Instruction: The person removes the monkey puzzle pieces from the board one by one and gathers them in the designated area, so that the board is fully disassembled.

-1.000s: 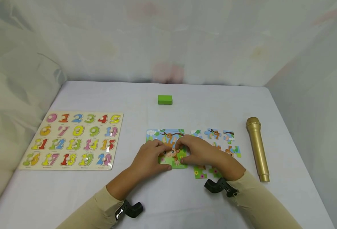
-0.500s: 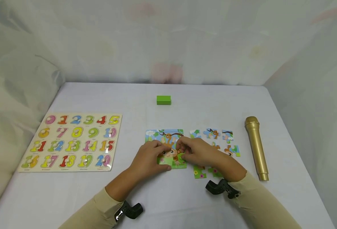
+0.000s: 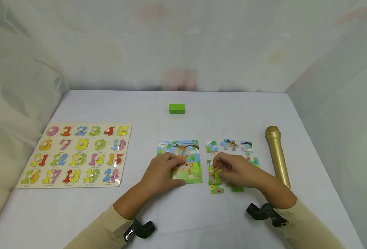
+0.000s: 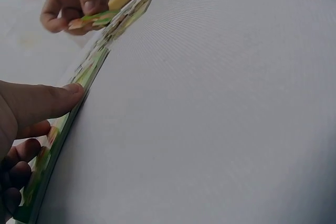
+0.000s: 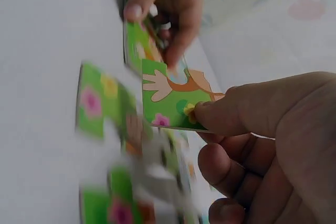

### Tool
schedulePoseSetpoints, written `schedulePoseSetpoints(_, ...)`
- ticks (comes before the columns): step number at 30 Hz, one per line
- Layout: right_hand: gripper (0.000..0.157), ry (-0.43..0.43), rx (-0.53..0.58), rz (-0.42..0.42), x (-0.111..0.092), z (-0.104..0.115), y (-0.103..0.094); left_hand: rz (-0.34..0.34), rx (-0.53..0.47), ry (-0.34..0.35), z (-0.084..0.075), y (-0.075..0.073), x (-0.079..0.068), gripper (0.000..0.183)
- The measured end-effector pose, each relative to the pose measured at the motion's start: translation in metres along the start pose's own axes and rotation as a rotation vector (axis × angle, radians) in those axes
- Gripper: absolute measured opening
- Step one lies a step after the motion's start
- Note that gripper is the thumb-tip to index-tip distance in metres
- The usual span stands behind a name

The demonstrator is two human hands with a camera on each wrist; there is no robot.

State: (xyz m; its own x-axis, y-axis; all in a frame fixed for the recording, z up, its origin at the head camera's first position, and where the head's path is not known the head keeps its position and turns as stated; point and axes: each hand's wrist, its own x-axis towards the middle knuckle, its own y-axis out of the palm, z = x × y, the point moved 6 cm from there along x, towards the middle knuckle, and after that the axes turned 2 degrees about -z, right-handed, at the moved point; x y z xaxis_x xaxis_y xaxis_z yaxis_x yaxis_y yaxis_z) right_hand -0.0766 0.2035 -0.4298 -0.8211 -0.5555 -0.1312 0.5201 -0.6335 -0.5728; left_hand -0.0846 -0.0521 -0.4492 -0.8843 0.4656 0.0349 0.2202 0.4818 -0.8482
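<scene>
My left hand (image 3: pixel 160 171) rests on a flat jigsaw board (image 3: pixel 196 157) with a monkey picture, its fingers on the surface and thumb at the near edge. In the left wrist view the thumb lies along the rim of the board (image 4: pixel 65 129). To the right, my right hand (image 3: pixel 241 170) pinches a green puzzle piece (image 5: pixel 163 103) printed with a monkey's hand and flowers. That piece is held above several loose puzzle pieces (image 3: pixel 230 144), some of which the right hand hides in the head view.
A wooden number board (image 3: pixel 74 155) lies on the left of the white table (image 3: pixel 140 103). A green block (image 3: pixel 177 109) sits toward the back. The gold microphone-shaped tube (image 3: pixel 277 152) lies at the right, its near end close to the right forearm.
My right hand has moved right, from the jigsaw board to above the loose pieces, carrying a puzzle piece. The left hand has stayed on the board.
</scene>
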Motion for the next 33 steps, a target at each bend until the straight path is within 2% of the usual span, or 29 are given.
schedulePoseSetpoints(9, 0.028, 0.018, -0.102, -0.122, -0.046, -0.021, -0.035, 0.016, -0.008, -0.022, 0.0, -0.001, 0.0, 0.061)
schedulePoseSetpoints(16, 0.035, 0.054, -0.207, -0.135, -0.074, -0.035, -0.053, 0.015, -0.014, -0.012, 0.0, 0.0, 0.0, 0.061)
schedulePoseSetpoints(24, 0.031, 0.081, -0.247, -0.123, -0.089, -0.045, -0.065, 0.023, -0.015, -0.025, -0.001, 0.0, -0.001, 0.061)
schedulePoseSetpoints(28, 0.032, 0.101, -0.253, -0.109, -0.09, -0.049, -0.065, 0.026, -0.016, -0.024, -0.001, 0.0, 0.0, 0.061)
schedulePoseSetpoints(33, 0.036, 0.076, -0.327, -0.117, -0.089, -0.05, -0.063, 0.021, -0.014, -0.023, -0.001, -0.001, 0.0, 0.061)
